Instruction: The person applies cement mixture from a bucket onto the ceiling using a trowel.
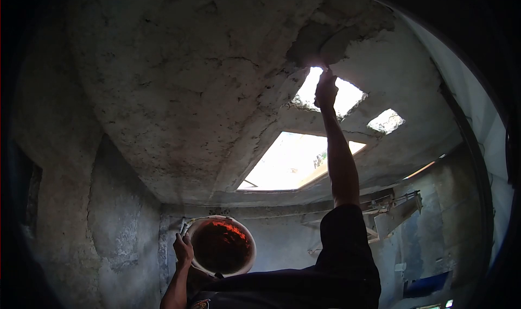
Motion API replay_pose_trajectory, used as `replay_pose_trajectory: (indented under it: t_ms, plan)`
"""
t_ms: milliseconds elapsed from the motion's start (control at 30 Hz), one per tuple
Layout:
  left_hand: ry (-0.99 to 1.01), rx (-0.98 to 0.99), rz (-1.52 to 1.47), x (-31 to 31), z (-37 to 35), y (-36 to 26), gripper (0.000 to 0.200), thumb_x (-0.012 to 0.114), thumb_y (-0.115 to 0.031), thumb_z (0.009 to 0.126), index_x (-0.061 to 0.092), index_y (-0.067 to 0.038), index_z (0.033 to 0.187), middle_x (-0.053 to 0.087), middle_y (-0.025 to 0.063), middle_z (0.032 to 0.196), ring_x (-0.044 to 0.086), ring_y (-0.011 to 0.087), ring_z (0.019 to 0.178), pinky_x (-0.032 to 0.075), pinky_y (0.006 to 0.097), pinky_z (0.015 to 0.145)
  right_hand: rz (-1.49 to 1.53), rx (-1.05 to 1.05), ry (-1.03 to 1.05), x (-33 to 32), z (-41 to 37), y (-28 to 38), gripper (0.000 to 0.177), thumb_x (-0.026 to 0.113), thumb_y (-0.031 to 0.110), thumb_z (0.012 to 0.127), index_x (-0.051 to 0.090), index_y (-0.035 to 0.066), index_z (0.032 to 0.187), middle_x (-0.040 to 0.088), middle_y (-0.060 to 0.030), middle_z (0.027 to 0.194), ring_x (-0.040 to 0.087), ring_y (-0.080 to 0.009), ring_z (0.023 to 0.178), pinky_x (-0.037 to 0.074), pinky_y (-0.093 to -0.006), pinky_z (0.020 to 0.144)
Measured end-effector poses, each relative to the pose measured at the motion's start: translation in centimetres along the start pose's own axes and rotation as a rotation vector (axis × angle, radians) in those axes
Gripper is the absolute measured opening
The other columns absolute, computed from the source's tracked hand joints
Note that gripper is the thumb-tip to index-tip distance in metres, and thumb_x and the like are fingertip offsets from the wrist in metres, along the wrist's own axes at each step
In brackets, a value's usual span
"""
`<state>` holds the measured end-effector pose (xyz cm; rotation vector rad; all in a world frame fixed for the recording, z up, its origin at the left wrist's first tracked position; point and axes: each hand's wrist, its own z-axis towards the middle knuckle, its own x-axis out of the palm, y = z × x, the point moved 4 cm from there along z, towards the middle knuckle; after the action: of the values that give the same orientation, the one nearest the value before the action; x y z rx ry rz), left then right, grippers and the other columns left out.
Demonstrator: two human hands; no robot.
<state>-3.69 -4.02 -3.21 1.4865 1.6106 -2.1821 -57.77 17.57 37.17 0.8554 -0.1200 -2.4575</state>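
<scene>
Daylight blazes through blown-out ceiling openings [293, 159], silhouetting the raised right hand [326, 89]; the concrete ceiling [179, 81] and walls [116, 227] lie dim, the bucket [222, 246] glows red inside, fisheye edges curve into black vignette.

Above me, just right of the frame's centre, a large bright roof opening [287, 162] lets daylight in, and a smaller ragged gap [386, 121] glows further right. The left wall [114, 216] is rough, stained plaster, with a dark recess [30, 192] at the far left edge. The back wall [282, 244] runs grey along the lower middle. At the right a pale wooden frame [396, 211] juts out, and a blue thing [426, 284], too dim to identify, sits at the lower right.
</scene>
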Motion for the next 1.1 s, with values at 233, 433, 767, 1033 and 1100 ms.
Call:
replay_pose_trajectory:
  t_ms: [233, 433, 767, 1033, 1100]
  plan:
    - [-0.018, -0.008, 0.011, -0.3, -0.1, -0.2, 0.036, 0.045, -0.028, 0.087, 0.049, 0.007, 0.092, 0.056, 0.03, 0.08, 0.054, 0.0452, 0.077, 0.042, 0.0478, 0.065, 0.053, -0.028, 0.021, -0.8, -2.3, 1.5, 0.027, 0.041, 0.027, 0.089, 0.046, 0.005, 0.104, 0.052, -0.0186, 0.088, 0.058, -0.0359, 0.069, 0.049, -0.0429, 0.059]
    - [0.002, 0.006, 0.04, 0.3, -0.2, 0.6, 0.04, 0.045, -0.029, 0.087, 0.049, 0.009, 0.1, 0.056, 0.0299, 0.083, 0.054, 0.0444, 0.078, 0.042, 0.0472, 0.067, 0.031, -0.12, 0.006, -2.5, -2.8, 1.6, 0.026, 0.04, 0.026, 0.09, 0.047, 0.005, 0.104, 0.051, -0.0183, 0.084, 0.059, -0.0338, 0.067, 0.049, -0.042, 0.056]
    - [0.018, -0.028, 0.029, 0.2, 0.1, 0.6, 0.042, 0.044, -0.03, 0.088, 0.05, 0.01, 0.1, 0.057, 0.0301, 0.084, 0.054, 0.0436, 0.081, 0.043, 0.0456, 0.07, -0.355, -0.037, -0.062, -2.1, 1.0, -7.4, 0.03, 0.038, 0.031, 0.09, 0.043, 0.007, 0.108, 0.055, -0.0201, 0.085, 0.06, -0.0341, 0.058, 0.05, -0.0438, 0.048]
    - [-0.01, 0.012, 0.01, 0.1, -0.2, 0.5, 0.042, 0.045, -0.03, 0.088, 0.051, 0.01, 0.099, 0.056, 0.0307, 0.084, 0.054, 0.0438, 0.082, 0.043, 0.0455, 0.07, -0.097, 0.049, -0.039, -3.6, -8.6, -10.1, 0.041, 0.046, 0.039, 0.085, 0.045, 0.0, 0.095, 0.058, -0.0241, 0.076, 0.059, -0.0388, 0.068, 0.049, -0.0458, 0.057]
    - [0.008, -0.006, 0.006, -0.4, -0.4, 0.1, 0.042, 0.044, -0.03, 0.088, 0.05, 0.01, 0.098, 0.056, 0.031, 0.085, 0.054, 0.0439, 0.083, 0.043, 0.0456, 0.07, -0.132, 0.087, -0.025, -4.0, -12.7, -11.6, 0.042, 0.048, 0.039, 0.085, 0.046, -0.001, 0.096, 0.056, -0.0246, 0.075, 0.059, -0.0379, 0.073, 0.048, -0.0432, 0.057]
